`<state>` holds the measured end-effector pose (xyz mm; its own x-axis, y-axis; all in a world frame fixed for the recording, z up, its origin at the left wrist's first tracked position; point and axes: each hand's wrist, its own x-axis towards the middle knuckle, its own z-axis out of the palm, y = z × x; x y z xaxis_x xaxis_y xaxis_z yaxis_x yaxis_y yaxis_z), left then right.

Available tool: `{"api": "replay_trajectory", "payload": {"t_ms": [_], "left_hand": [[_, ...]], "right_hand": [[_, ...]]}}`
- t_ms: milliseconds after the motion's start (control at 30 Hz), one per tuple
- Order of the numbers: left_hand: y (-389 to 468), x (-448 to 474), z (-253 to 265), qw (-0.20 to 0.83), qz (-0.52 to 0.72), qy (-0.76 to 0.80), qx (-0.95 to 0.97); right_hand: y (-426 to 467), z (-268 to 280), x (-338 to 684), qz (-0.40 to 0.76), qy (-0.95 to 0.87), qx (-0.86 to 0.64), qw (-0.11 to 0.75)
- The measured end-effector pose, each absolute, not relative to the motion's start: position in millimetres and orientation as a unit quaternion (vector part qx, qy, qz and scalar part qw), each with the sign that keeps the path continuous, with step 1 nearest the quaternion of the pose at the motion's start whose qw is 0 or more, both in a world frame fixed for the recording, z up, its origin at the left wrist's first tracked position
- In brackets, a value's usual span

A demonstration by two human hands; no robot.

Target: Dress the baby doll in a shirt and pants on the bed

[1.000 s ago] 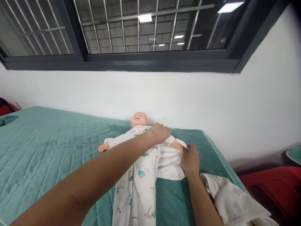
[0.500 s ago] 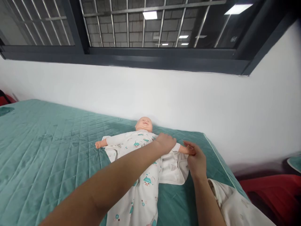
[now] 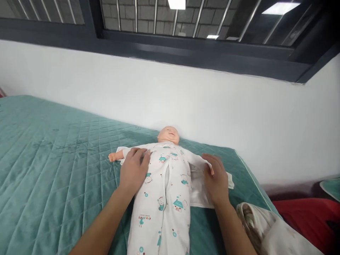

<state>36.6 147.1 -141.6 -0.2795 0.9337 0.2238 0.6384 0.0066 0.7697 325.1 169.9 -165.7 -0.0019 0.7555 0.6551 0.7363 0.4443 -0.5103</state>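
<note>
A baby doll (image 3: 169, 135) lies on its back, dressed in a white romper (image 3: 172, 187) printed with small houses and animals. My left hand (image 3: 134, 170) rests on the romper's side at the left, fingers loosely spread and nothing gripped. At the doll's arm on the right, my right hand (image 3: 217, 179) curls round the end of the white sleeve (image 3: 198, 160); only a bit of the doll's hand shows there. The doll's other hand (image 3: 115, 156) sticks out of its cuff at the left. White cloth (image 3: 198, 191) lies spread under the doll, partly covered by my right hand.
A green quilted cover (image 3: 66, 170) lies under everything. Beside my right forearm is a bunched white cloth (image 3: 273, 226). A red chair (image 3: 305, 219) stands past the right edge. A white wall (image 3: 148, 92) and a barred window (image 3: 186, 49) rise behind.
My left hand has moved from the doll's arm on the right to the romper's left side. My right hand stays by that arm, whose sleeve now reaches further over the doll's hand.
</note>
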Motion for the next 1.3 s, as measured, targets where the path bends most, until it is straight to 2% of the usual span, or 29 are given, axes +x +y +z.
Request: {"api": "replay_trajectory", "payload": {"t_ms": [133,233,300,533,700,933,1300], "left_hand": [[145,27,-148,0.268,0.344,0.700,0.566],[149,28,-148,0.323,0.385,0.652,0.568],[151,30,-149,0.332,0.417,0.627,0.568],[156,37,-158,0.333,0.480,0.561,0.587],[163,44,-160,0.262,0.546,0.580,0.545],[165,43,-149,0.401,0.468,0.491,0.616],[158,45,-148,0.404,0.498,0.502,0.580]], "right_hand": [[164,-162,300,0.044,-0.706,-0.565,0.425],[162,-163,293,0.140,-0.696,-0.615,0.344],[162,-166,290,0.187,-0.689,-0.623,0.321],[163,-171,287,0.318,-0.613,-0.591,0.416],[164,-175,286,0.324,-0.605,-0.585,0.432],[163,-178,285,0.356,-0.619,-0.560,0.421],[161,-176,283,0.309,-0.635,-0.580,0.405]]}}
